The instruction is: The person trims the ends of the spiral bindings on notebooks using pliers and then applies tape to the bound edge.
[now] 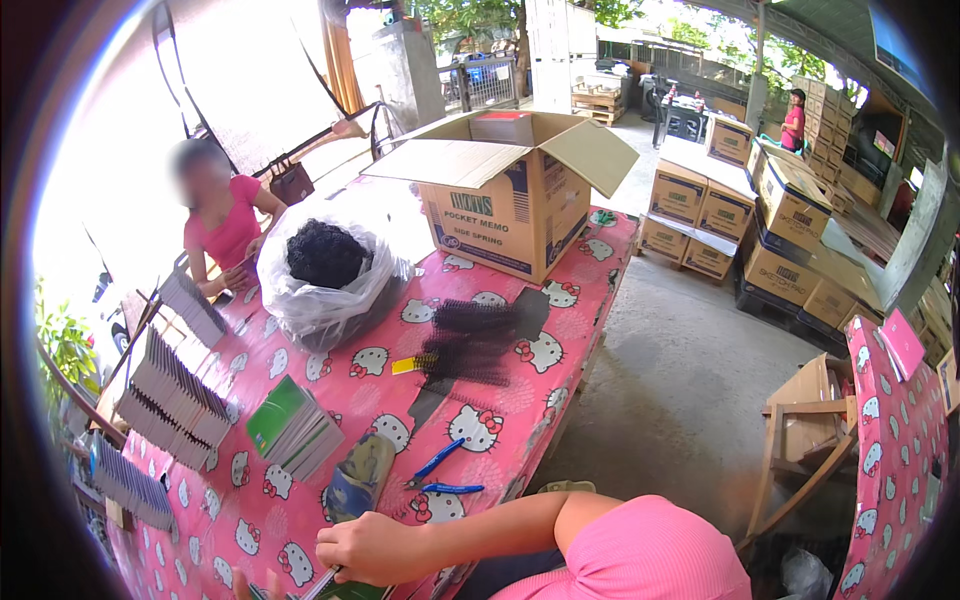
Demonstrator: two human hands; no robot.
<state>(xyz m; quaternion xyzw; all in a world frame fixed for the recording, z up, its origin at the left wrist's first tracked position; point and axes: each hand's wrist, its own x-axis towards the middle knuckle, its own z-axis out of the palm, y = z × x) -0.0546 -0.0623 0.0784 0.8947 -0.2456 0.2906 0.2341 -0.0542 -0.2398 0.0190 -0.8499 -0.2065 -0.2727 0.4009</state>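
Note:
At the lower edge, my right hand [368, 548] is closed, its fingers bent around the edge of a small notebook [350, 591] with a green cover. My left hand [243, 584] shows only its fingertips beside the same notebook and seems to grip its other side; the rest is cut off by the frame. Just beyond my right hand lies a camouflage-patterned cloth item [360, 475]. To its right rest blue-handled cutters [440, 465]. A stack of green-covered notebooks [292, 428] leans beyond my hands. Black spiral binding coils [470, 340] are piled farther off.
Stacks of notebooks [175, 400] line the table's left side. A plastic bag [330, 280] of black coils and an open carton [505, 205] stand at the far end. Across the pink table [570, 330] sits another person [225, 225]. More cartons [700, 210] fill the right background.

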